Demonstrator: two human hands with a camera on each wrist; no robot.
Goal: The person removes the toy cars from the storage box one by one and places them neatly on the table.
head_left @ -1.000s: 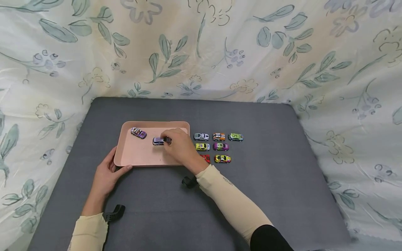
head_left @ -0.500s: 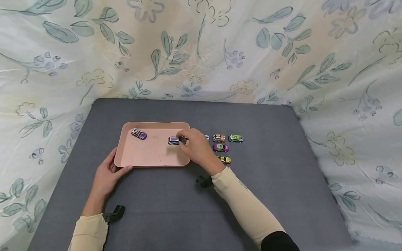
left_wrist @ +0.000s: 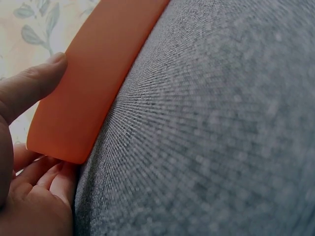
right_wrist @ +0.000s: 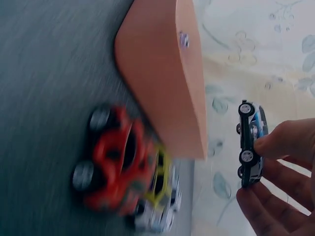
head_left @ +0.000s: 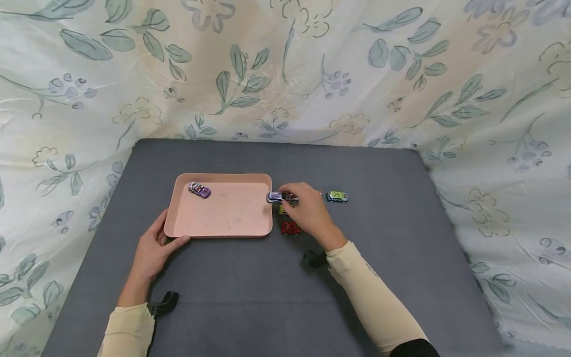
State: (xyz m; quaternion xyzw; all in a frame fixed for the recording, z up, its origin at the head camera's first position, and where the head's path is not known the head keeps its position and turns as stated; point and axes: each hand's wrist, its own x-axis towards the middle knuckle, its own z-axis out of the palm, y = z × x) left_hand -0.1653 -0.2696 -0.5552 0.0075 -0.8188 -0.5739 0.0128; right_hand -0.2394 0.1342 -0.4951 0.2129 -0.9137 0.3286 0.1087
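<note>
My right hand (head_left: 310, 210) pinches a white, black and blue toy car (right_wrist: 251, 142) between thumb and fingers. In the head view the car hangs over the right rim of the pink tray (head_left: 232, 218), and the right wrist view shows it held clear of the table. My left hand (head_left: 153, 248) grips the tray's near left corner; in the left wrist view the thumb (left_wrist: 42, 81) lies along its wall and the fingers curl at the corner. Inside the tray, near its far left, sits a purple and white toy car (head_left: 199, 190).
Right of the tray, a red toy car (head_left: 291, 228) stands on the grey cloth (head_left: 250, 287), with a yellow car (right_wrist: 160, 177) and a silver car (right_wrist: 152, 216) behind it. A green car (head_left: 337, 197) stands farther right. My right hand hides others. A floral curtain (head_left: 303, 99) backs the table.
My right hand has carried the white, black and blue toy car rightward, from over the tray's middle to its right rim. My left hand keeps its place on the tray.
</note>
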